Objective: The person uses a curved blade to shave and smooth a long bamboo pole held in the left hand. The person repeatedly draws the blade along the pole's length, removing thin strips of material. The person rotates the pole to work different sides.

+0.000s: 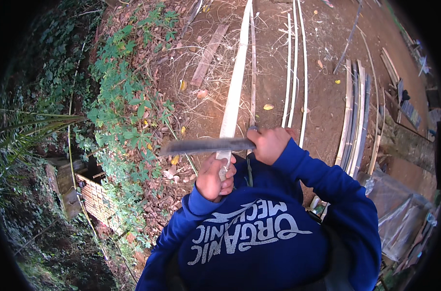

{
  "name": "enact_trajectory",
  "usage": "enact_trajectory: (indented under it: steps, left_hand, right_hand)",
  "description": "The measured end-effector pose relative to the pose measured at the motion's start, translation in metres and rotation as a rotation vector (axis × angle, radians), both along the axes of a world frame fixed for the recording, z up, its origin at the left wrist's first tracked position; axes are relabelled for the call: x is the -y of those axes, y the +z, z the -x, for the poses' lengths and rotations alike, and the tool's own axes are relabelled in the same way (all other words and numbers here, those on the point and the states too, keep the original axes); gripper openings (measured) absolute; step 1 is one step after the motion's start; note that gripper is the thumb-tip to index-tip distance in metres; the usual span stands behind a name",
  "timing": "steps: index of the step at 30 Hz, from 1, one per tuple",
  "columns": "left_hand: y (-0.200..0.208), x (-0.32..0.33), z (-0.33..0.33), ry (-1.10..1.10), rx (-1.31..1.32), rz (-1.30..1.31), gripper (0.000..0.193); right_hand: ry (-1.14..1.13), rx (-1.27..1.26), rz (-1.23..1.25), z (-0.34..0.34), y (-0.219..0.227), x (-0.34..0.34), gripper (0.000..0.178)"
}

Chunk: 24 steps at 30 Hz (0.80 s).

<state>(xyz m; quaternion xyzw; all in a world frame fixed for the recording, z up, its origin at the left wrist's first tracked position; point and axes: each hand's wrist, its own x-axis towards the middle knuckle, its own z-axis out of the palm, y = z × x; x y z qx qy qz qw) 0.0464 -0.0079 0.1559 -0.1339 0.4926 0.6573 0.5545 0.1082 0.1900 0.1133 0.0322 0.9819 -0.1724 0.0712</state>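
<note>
Pale strip (235,92) points lengthwise ahead, dark blade (196,146) crossing it leftward.

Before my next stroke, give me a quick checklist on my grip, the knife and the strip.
1. Right hand closed on the knife: ok.
2. Left hand gripping the strip: ok, near its close end.
3. Knife well away from left hand: not ok, I'd say; it crosses the strip just beyond.
4. Knife touching strip: cannot tell, it's blurred.
5. Strip's far end supported: cannot tell, it runs out of view.
</note>
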Motion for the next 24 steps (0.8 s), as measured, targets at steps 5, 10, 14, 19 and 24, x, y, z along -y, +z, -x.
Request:
enact_trajectory:
  steps: [5, 10, 14, 19, 24]
  left_hand:
    - [0.004, 0.000, -0.005, 0.014, -0.011, -0.003, 0.023]
    - [-0.006, 0.015, 0.009, 0.065, 0.084, 0.008, 0.023]
    - [0.004, 0.028, 0.008, 0.047, 0.017, -0.012, 0.022]
    - [0.012, 0.033, -0.005, 0.068, 0.072, -0.019, 0.021]
    - [0.005, 0.032, -0.012, 0.048, 0.001, 0.042, 0.020]
  right_hand:
    - [-0.298, 0.120, -0.114, 0.031, -0.040, -0.066, 0.020]
    - [0.075, 0.098, 0.164, 0.006, 0.024, -0.011, 0.058]
    - [0.158, 0.139, 0.214, 0.000, 0.037, -0.008, 0.069]
    - [0.121, -0.026, 0.038, 0.013, 0.002, -0.029, 0.058]
    - [0.066, -0.014, 0.157, 0.022, -0.010, -0.037, 0.050]
